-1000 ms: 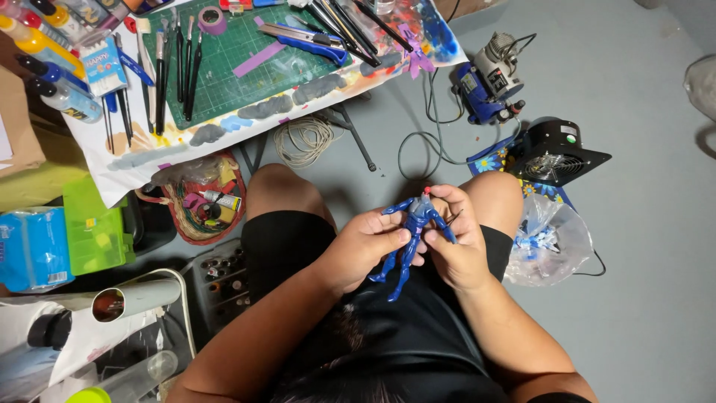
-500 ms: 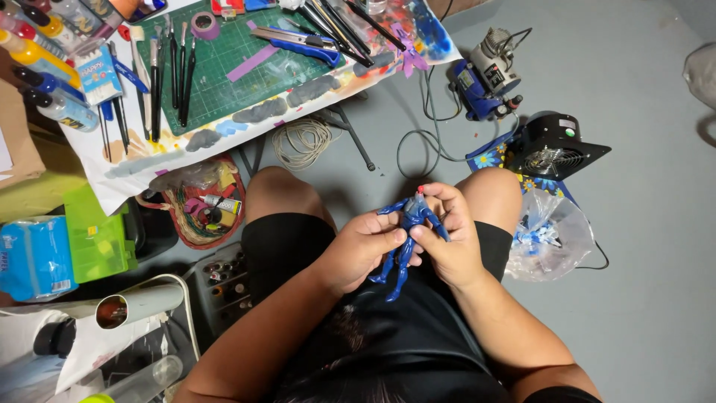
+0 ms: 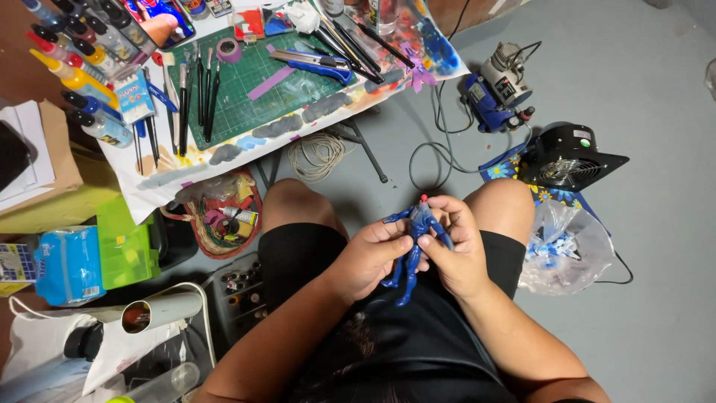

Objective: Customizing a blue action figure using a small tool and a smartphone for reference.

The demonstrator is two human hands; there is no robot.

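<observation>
Both hands meet over the lap, between the bare knees, around a blue figure point(image 3: 415, 240). The figure's long axis runs roughly from 12 o'clock to 6 o'clock, tilted slightly: its small red-tipped head points up toward 12, away from the person, and its thin legs hang down toward 6–7 o'clock over the black shorts point(image 3: 298, 257). The left hand point(image 3: 371, 257) has its fingers curled against the figure's left side; the right hand point(image 3: 456, 250) closes its fingers around the torso from the other side, so both grasp it.

At 10–11 o'clock lies a low tabletop point(image 3: 179, 175) covered in paint-stained paper, carrying a green cutting mat point(image 3: 246, 93), brushes and paint bottles. At 1 o'clock stands a small blue compressor point(image 3: 498, 89); at 2 o'clock, a black fan point(image 3: 567, 158). A clear plastic bag point(image 3: 567, 250) of blue parts lies at 3 o'clock.
</observation>
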